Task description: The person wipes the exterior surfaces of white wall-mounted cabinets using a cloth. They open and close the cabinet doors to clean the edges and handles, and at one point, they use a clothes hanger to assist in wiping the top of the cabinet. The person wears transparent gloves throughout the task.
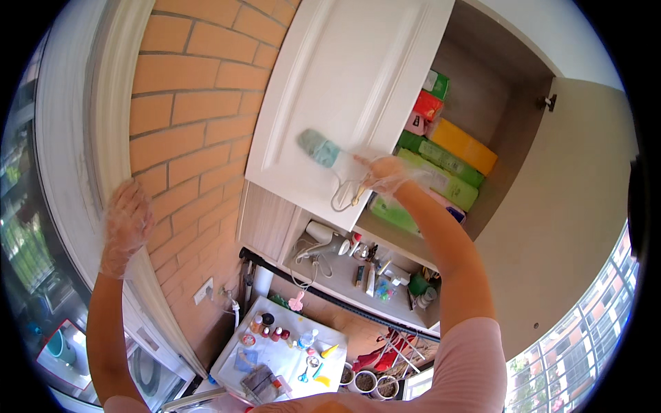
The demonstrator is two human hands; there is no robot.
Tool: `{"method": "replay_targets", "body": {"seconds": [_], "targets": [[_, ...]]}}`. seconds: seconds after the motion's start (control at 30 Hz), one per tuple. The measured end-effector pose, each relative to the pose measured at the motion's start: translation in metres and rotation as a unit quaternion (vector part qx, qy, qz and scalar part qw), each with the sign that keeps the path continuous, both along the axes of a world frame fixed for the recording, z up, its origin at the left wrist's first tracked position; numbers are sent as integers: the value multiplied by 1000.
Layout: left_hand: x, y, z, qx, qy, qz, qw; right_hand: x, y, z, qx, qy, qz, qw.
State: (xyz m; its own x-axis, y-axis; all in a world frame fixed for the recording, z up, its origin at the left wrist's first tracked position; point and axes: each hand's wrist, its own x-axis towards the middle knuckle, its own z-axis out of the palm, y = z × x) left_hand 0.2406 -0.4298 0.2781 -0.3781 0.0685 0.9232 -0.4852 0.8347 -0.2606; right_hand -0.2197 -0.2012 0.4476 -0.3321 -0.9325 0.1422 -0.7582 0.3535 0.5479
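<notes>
My right hand point(387, 173), in a clear plastic glove, is raised at the free edge of a white cabinet door point(330, 76). Its fingers are bent, one reaching left. A flat pale-teal thing point(319, 148) lies against the door beside the fingertips; its kind is unclear. A thin looped cord point(336, 199) and a short wooden-looking piece point(359, 196) hang just below this hand; what lies inside the grip is hidden. My left hand point(129, 215), also in a clear glove, is curled over the edge of a white window frame point(113, 89).
Packs of tissues point(444, 165) fill the cabinet beside another open door point(564, 206). The shelf below holds a hair dryer point(323, 239) and toiletries. Bottles and scissors point(303, 376) lie on a white tabletop point(289, 320). Plant pots point(365, 380) stand beside it. An orange brick wall point(200, 110) rises between my hands.
</notes>
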Motion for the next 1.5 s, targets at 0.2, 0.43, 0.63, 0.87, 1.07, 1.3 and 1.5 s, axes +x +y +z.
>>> {"method": "replay_targets", "body": {"seconds": [0.2,0.43,0.63,0.87,1.07,1.3,1.5], "targets": [[-1,54,-40,129,29,-88,987,13,19,-112,-72,-57,73,993],[12,122,-105,274,3,-86,958,7,41,-227,-388,-160,11,907],[18,143,-130,333,-22,-61,941,18,33,-108,-419,-118,-48,899],[8,158,-137,366,11,-98,925,0,64,-167,-253,-79,35,963],[-15,148,-132,400,2,-147,905,9,45,-168,-319,-147,79,933],[-118,166,-45,631,80,-336,695,65,117,-254,-365,-274,110,883],[-290,150,21,555,17,-478,680,136,212,-274,-428,-360,-15,829]]}}
